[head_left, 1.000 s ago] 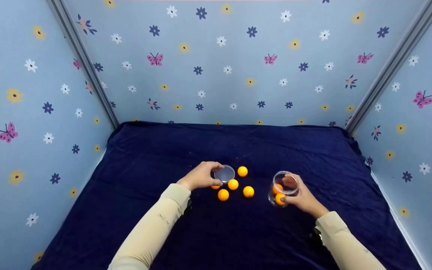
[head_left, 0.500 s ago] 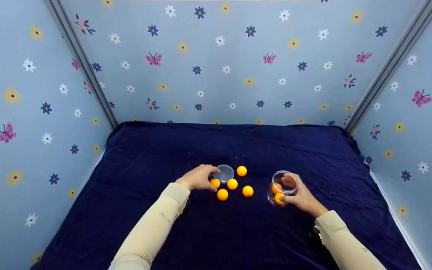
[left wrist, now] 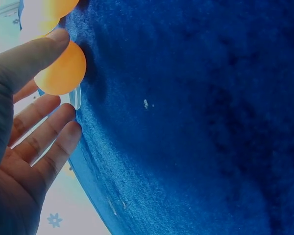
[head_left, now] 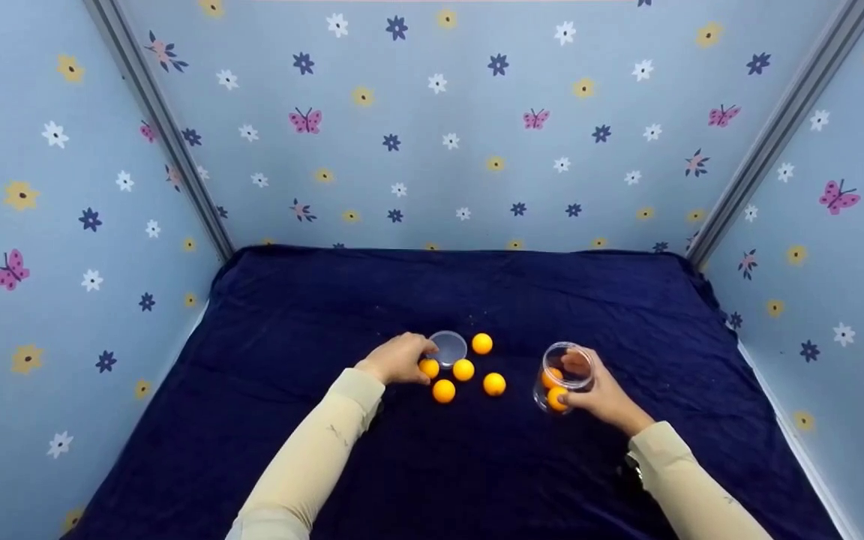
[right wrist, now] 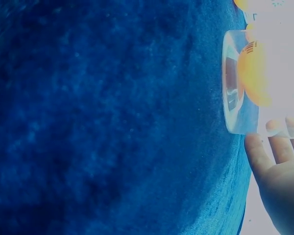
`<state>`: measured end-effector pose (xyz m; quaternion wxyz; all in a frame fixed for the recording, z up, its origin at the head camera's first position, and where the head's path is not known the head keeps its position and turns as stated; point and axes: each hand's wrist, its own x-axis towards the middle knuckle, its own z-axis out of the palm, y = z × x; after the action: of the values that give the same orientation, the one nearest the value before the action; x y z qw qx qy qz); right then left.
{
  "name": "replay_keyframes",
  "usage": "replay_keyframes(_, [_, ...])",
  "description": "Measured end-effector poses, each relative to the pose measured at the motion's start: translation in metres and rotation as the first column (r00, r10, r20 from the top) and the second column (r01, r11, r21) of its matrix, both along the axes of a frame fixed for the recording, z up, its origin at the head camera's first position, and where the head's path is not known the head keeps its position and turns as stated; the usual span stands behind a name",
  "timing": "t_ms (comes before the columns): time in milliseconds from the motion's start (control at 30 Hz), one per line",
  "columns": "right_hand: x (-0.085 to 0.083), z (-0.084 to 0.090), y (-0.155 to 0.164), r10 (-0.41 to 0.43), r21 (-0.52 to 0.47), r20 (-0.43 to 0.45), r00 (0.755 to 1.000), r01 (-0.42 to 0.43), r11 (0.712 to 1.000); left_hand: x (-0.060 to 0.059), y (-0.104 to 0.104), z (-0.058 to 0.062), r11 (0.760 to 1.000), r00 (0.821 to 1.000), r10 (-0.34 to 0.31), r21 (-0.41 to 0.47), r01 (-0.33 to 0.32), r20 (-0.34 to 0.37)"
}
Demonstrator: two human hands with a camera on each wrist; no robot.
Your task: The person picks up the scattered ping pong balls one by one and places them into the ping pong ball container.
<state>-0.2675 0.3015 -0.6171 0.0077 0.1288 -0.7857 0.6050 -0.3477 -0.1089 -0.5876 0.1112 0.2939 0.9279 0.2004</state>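
My left hand (head_left: 418, 361) reaches a group of orange balls on the dark blue cloth (head_left: 327, 315). In the left wrist view my left hand (left wrist: 58, 69) pinches one orange ball (left wrist: 63, 73) between thumb and forefinger. That ball (head_left: 428, 368) lies beside a clear round lid (head_left: 450, 346). Several more balls sit loose to its right, among them one (head_left: 481, 343) by the lid and one (head_left: 493, 384) nearer me. My right hand (head_left: 583, 388) grips a clear jar (head_left: 563, 375) standing on the cloth with two orange balls inside (head_left: 556, 398). The right wrist view shows the jar (right wrist: 239, 83) at my fingers (right wrist: 279, 144).
Blue walls printed with flowers and butterflies (head_left: 477, 127) close in the back and both sides. Metal posts (head_left: 177, 142) stand in the rear corners. The cloth covers the whole floor, with bare cloth behind the balls.
My left hand has drawn back from the lid onto the near-left ball, which is now uncovered. My right hand and the jar have stayed put.
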Motion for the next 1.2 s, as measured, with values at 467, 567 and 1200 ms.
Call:
replay_keyframes(467, [-0.001, -0.003, 0.001, 0.008, -0.009, -0.016, 1.0, -0.008, 1.0, 0.0, -0.002, -0.008, 0.999, 0.996, -0.039, 0.029, 0.041, -0.083])
replay_keyframes(567, [-0.001, -0.003, 0.002, 0.017, -0.009, -0.024, 1.0, -0.017, 1.0, 0.0, -0.003, -0.007, 0.998, 0.995, -0.039, 0.038, 0.043, -0.089])
replay_keyframes(1200, [-0.001, 0.0, 0.001, -0.003, 0.015, 0.007, 1.0, 0.003, 1.0, 0.003, -0.006, 0.015, 0.989, 0.997, 0.033, 0.149, -0.023, -0.063])
